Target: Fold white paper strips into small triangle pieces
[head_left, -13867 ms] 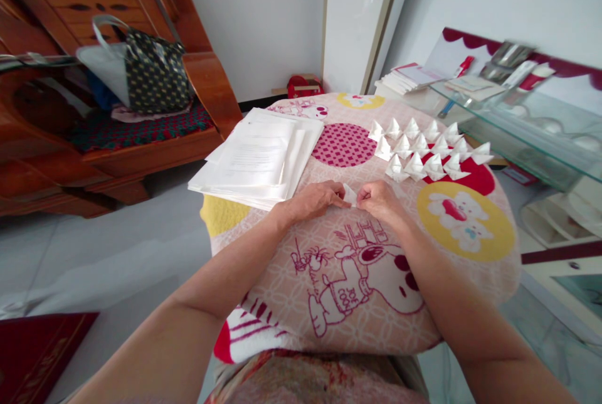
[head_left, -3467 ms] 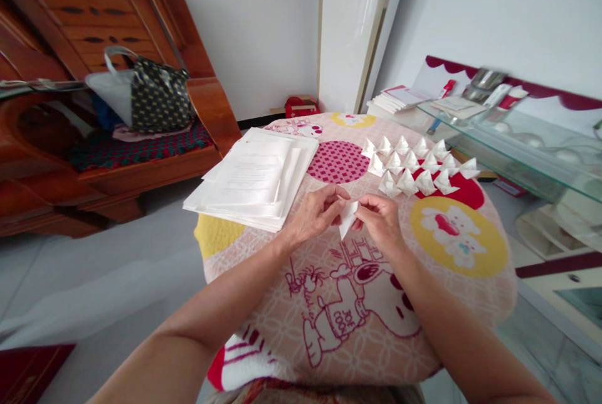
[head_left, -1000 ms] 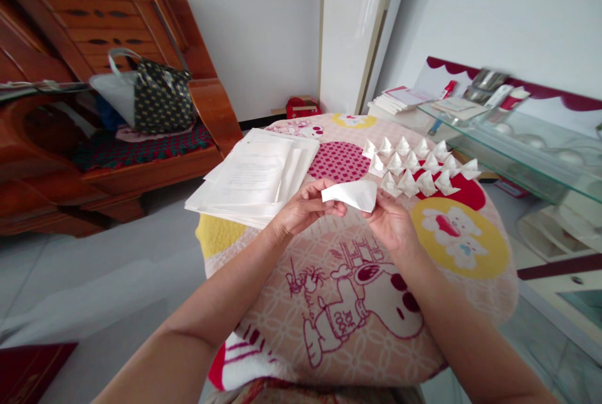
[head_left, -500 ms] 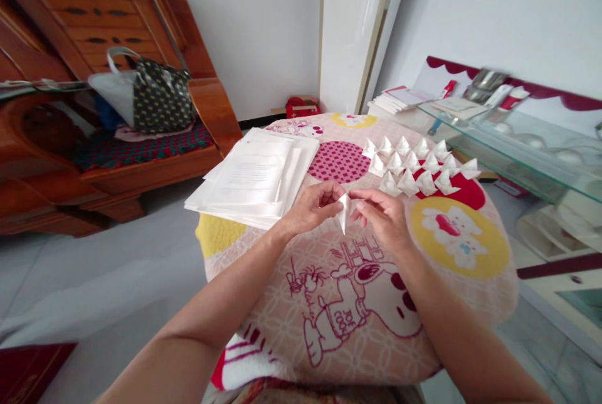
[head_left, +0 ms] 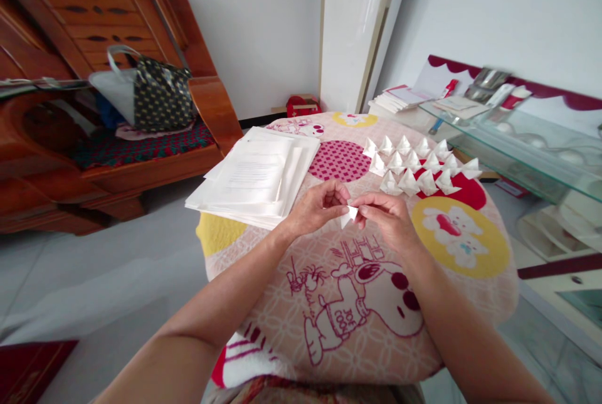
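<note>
A small folded white paper (head_left: 348,216) is held between both hands above the near middle of the cloth-covered table (head_left: 291,253). My left hand (head_left: 322,206) pinches its left side between thumb and fingers. From the right, my right hand (head_left: 383,211) grips the paper's other edge, thumb and fingertips together. Several folded white paper pieces (head_left: 408,182) stand in rows at the table's back right. To the left lies a stack of white paper sheets (head_left: 249,172), the top one printed.
A glass shelf (head_left: 531,147) with cups and papers borders the table at the right. A wooden bench (head_left: 141,162) holding a dark patterned bag (head_left: 162,95) is at the left. Behind the table stands a tall white appliance (head_left: 350,34).
The small paper has turned between my fingers, from an upright narrow shape to a tilted one. My right hand's fingers have closed in on its right edge.
</note>
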### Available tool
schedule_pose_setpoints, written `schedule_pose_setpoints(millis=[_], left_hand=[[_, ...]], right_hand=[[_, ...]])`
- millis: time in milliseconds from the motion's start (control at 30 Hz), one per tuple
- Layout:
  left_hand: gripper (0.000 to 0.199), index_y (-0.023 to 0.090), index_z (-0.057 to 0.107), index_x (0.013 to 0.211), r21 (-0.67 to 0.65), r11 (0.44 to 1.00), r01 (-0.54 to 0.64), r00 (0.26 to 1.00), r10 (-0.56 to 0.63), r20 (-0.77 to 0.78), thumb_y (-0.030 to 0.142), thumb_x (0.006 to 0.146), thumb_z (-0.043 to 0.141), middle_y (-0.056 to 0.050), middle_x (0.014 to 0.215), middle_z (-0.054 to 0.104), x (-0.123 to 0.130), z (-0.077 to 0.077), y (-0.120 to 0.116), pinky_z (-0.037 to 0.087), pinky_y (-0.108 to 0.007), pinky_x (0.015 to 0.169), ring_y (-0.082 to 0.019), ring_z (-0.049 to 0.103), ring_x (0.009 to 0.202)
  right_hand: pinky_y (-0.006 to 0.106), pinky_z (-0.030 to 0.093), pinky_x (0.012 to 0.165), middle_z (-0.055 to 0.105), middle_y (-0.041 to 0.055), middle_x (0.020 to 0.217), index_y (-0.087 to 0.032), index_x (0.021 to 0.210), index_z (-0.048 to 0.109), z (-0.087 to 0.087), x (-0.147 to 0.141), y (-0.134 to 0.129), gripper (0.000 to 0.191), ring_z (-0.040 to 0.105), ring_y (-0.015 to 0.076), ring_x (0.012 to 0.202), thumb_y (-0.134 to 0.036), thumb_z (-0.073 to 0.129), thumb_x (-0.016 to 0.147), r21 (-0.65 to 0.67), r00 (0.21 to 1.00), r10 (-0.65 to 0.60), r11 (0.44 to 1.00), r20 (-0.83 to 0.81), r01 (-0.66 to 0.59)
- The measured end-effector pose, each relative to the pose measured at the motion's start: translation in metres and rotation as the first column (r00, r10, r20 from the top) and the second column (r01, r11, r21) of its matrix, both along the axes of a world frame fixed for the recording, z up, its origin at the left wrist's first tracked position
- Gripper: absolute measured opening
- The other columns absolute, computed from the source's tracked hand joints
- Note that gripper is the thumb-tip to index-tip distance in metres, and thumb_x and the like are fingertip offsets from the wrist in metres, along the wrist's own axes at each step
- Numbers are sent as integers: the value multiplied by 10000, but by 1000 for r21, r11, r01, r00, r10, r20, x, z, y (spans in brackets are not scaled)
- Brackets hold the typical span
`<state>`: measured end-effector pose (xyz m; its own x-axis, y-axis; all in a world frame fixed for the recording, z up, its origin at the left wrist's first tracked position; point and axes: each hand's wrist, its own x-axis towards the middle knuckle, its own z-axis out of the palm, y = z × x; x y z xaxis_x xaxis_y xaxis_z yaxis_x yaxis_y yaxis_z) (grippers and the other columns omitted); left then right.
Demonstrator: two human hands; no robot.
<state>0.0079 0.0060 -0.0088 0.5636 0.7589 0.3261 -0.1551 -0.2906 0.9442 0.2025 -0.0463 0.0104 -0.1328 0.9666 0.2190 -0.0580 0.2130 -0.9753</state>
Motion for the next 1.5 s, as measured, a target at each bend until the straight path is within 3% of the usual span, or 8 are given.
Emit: schedule_pose_setpoints(millis=[300,567,867,1033,1367,1500], left_hand=[[341,169,535,969,134,990,-44,992,59,-111,320,821,802,16,783,609,2,6,-8,458,-227,617,-87,585,659],[249,177,545,1022,331,936,-122,964,191,-184,269,877,725,0,812,663,3,9,-16,483,-249,644,-107,621,677],[186,178,560,1046,353,928,-116,971,181,-155,285,937,667,-3,838,675,2,4,-14,500,-233,653,-107,650,700],[121,177,584,1013,451,878,-158,943,269,-193,259,943,637,6,790,667,2,6,-15,481,-228,644,-103,628,674],[84,147,643,916,523,841,-135,937,281,-209,200,944,584,-18,781,693,2,8,-16,491,-230,639,-107,635,673],[102,149,649,911,538,832,-133,931,291,-220,216,955,587,-15,778,690,1,7,-16,495,-231,650,-109,639,685]], right_hand=[[270,507,513,700,14,608,-196,754,743,2,2,2,117,634,148,540,-311,737,768,-120,998,28,992,-53,-34],[262,501,496,676,0,608,-204,723,742,-2,-2,4,120,604,132,522,-317,743,764,-92,997,-27,996,-75,20],[253,494,482,695,7,602,-193,749,742,-4,-1,6,111,632,139,511,-304,749,753,-129,991,-31,992,-130,14],[253,495,484,693,10,597,-188,750,735,-6,0,6,111,640,143,519,-297,746,766,-121,990,-39,992,-136,22],[255,494,484,667,-6,600,-196,732,692,3,-2,1,241,581,122,505,-404,810,759,-5,992,-70,997,102,71],[252,486,476,654,-10,596,-197,723,676,0,-3,2,272,577,123,506,-425,822,751,31,988,-94,995,121,91]])
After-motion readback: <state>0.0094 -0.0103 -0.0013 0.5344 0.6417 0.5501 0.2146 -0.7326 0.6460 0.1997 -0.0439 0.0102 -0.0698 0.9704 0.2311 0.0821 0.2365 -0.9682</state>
